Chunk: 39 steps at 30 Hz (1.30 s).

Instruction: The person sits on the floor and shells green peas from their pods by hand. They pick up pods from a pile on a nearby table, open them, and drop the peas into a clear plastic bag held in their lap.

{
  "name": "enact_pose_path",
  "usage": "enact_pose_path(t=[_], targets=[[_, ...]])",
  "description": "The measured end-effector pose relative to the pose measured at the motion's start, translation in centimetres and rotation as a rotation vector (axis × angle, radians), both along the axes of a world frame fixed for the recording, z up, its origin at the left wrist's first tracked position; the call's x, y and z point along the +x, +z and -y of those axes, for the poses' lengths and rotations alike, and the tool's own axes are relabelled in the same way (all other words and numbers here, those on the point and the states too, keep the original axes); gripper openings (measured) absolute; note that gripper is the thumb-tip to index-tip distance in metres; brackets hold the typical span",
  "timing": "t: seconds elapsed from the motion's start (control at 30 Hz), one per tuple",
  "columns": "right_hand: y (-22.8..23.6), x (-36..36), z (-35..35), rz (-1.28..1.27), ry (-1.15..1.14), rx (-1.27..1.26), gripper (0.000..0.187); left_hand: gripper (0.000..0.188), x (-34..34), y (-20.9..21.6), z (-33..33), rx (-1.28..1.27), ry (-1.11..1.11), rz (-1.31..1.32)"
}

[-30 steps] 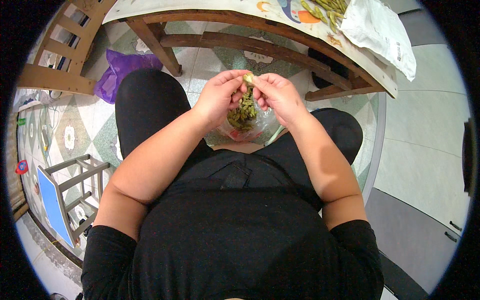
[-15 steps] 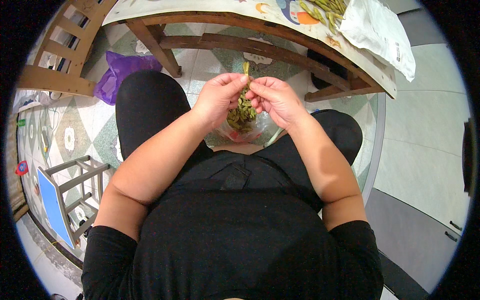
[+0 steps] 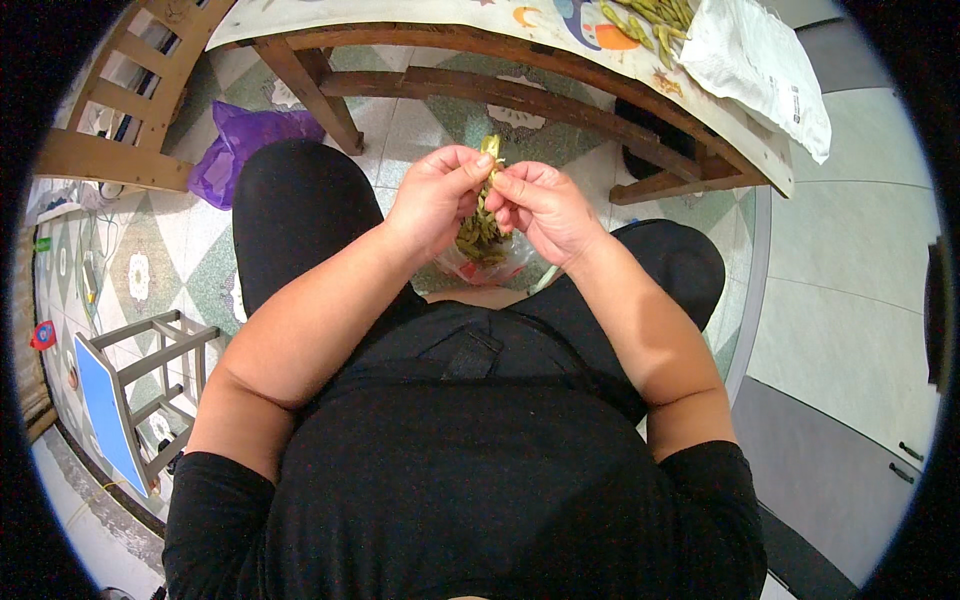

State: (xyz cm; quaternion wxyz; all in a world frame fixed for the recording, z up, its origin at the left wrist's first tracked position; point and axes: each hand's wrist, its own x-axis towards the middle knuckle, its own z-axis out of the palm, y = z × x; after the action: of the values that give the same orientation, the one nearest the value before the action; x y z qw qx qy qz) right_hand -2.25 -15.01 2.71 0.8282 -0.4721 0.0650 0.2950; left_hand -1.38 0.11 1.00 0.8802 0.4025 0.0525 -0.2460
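Observation:
A yellow-green bean pod point(image 3: 490, 145) sticks up between my two hands, held over my lap. My left hand point(image 3: 432, 198) is closed, pinching the pod between thumb and forefinger. Close against it, my right hand point(image 3: 550, 212) also pinches at the pod's near end, its thumb and fingertips pressed together. Below the hands, between my legs, a clear plastic bag point(image 3: 470, 270) holds many greenish-brown pods or husks point(image 3: 482, 245); my hands partly cover them.
Ahead stands a wooden table point(image 3: 420, 38) with a patterned cloth. More bean pods point(image 3: 650, 22) lie at its right, beside a white plastic bag point(image 3: 755, 70). A purple bag point(image 3: 245, 145) is on the floor, and a blue-topped stool point(image 3: 110, 415) lies tipped at left.
The pod now shows wider and paler above my fingertips. My right fingers have shifted slightly left, toward the left hand. The rest is the same.

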Motion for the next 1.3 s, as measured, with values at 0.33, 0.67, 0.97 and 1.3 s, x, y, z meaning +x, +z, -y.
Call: enact_pose_path(t=[0.33,0.67,0.97,1.3], targets=[[-0.6,0.2,-0.3,0.250,-0.134,-0.235,0.009,0.012,0.2,-0.6,0.5,-0.138,-0.071,-0.102],[-0.4,0.0,-0.8,0.325,-0.204,-0.422,0.008,0.010,-0.2,-0.9,0.8,-0.046,-0.014,-0.081],[-1.0,-0.2,-1.3,0.368,-0.218,-0.421,0.007,0.011,-0.1,-1.5,0.7,-0.077,-0.017,-0.087],[-0.8,0.4,0.1,0.494,-0.200,-0.828,0.014,0.017,0.1,-0.8,0.7,0.064,-0.039,-0.171]])
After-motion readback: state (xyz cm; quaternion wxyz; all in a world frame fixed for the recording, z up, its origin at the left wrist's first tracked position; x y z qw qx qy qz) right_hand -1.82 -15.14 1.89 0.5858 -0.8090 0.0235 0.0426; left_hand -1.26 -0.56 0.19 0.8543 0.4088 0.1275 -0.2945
